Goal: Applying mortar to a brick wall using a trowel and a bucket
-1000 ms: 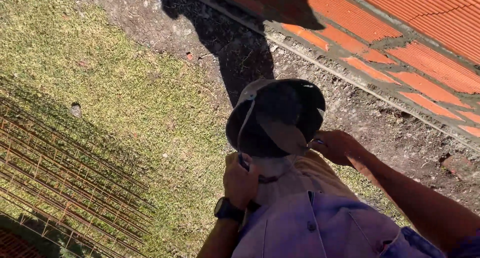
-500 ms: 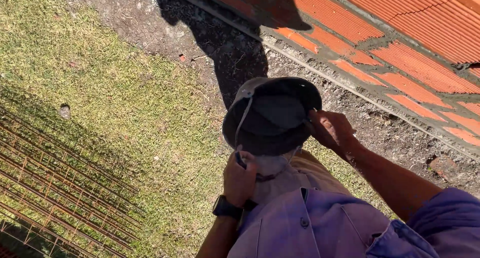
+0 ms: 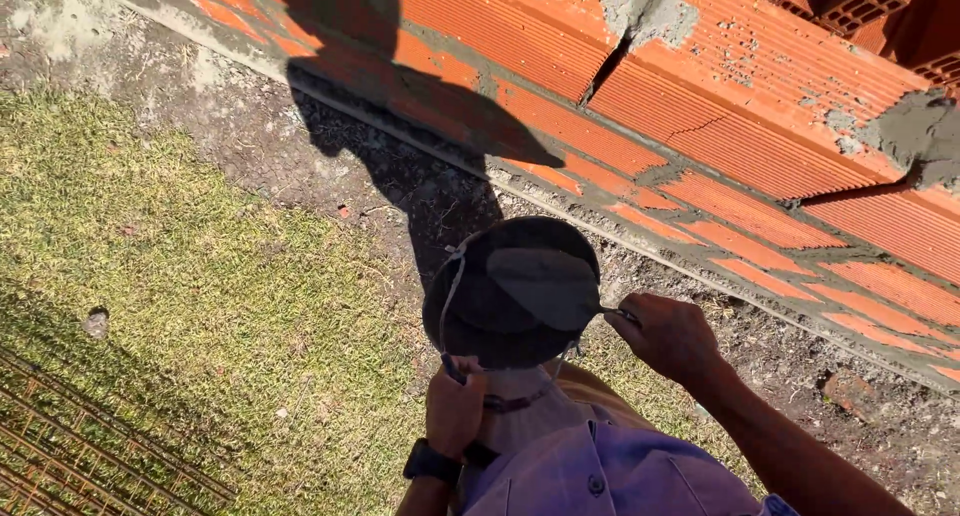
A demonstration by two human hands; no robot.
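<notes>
Brick wall (image 3: 700, 106) of ribbed orange blocks runs across the top, grey mortar (image 3: 915, 126) squeezed out at the joints. Below it a strip of bare dirt (image 3: 330, 156), then dry grass (image 3: 200, 306) on the left. Rusty steel mesh (image 3: 90, 446) lies on the grass at the lower left corner. My shadow falls over dirt and wall. My lilac shirt (image 3: 610, 471) fills the bottom edge. I hold a dark brimmed hat (image 3: 515, 291), crown down, in front of my chest above the dirt. My right hand (image 3: 670, 336) pinches its brim, fingers closed. My left hand (image 3: 455, 411), black watch (image 3: 430, 463) on the wrist, grips the near brim and cord.
</notes>
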